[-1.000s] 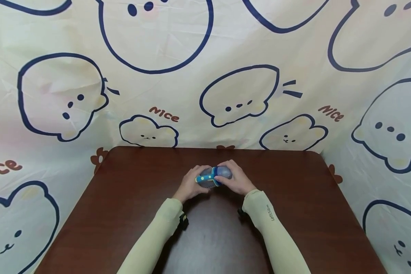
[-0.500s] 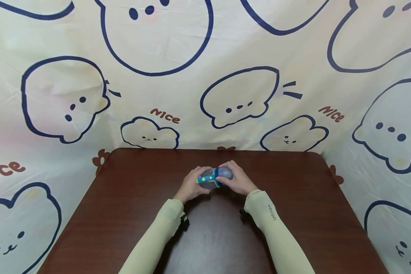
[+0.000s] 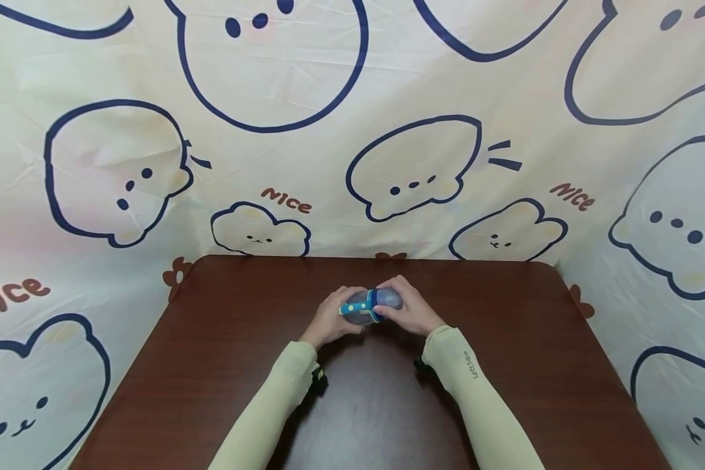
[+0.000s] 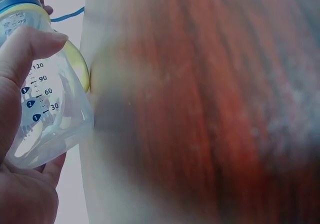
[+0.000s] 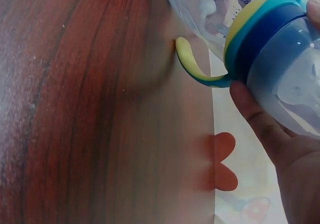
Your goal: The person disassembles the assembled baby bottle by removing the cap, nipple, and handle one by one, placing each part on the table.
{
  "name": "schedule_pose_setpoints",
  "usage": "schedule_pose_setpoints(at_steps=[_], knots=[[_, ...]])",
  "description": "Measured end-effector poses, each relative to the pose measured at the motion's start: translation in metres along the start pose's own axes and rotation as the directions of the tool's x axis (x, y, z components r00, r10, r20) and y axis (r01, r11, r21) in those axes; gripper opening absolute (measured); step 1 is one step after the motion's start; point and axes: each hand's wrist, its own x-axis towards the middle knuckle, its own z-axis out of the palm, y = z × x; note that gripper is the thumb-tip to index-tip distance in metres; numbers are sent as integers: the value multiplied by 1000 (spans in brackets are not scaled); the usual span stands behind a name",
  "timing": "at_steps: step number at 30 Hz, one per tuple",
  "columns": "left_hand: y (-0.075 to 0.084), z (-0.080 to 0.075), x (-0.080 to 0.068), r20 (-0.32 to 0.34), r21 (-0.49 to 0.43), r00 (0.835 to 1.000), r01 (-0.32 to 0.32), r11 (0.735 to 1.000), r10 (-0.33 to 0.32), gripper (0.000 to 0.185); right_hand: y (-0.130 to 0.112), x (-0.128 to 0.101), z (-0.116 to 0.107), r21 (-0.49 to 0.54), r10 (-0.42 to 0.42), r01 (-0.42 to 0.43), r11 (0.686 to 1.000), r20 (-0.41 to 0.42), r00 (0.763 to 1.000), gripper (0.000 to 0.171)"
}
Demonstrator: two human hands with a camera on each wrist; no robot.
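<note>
The biggest thing by far is the cartoon-print cloth, cream with navy-outlined bear and blob faces and little "nice" words, filling the whole upper half of the head view and running down both sides. Below that, the dark reddish-brown table takes up the lower middle of the frame, rounded corners at the back.

Two forearms in pale yellow-green sleeves come up from the bottom edge and meet around the center of the table. The right one has some small lettering on it near the wrist.

The left hand is wrapped around the clear body of a baby bottle, thumb pressed across the side with the measuring marks (30, 60, 90, 120 show in the left wrist view). The right hand is curled around the see-through cap end, fingers cupping it from underneath. So both hands are gripping it, one at each end.

The bottle sits just above the middle of the table, lying roughly sideways between the hands. It has a blue and yellow collar ring and a curved yellow handle sticking out toward the tabletop.
</note>
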Motion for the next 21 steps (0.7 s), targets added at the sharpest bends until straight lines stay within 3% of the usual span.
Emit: schedule_pose_setpoints(at_steps=[9, 16, 21], knots=[[0, -1, 1, 6, -7, 1000, -7, 1000, 7, 81, -4, -4, 3, -59, -5, 3, 998, -27, 1000, 46], [0, 0, 1, 6, -19, 1000, 20, 1000, -20, 80, -7, -3, 1, -98, 105, -107, 989, -31, 994, 51], [-1, 0, 0, -1, -29, 1000, 23, 999, -23, 80, -10, -2, -3, -49, 188, -188, 981, -2, 982, 53]])
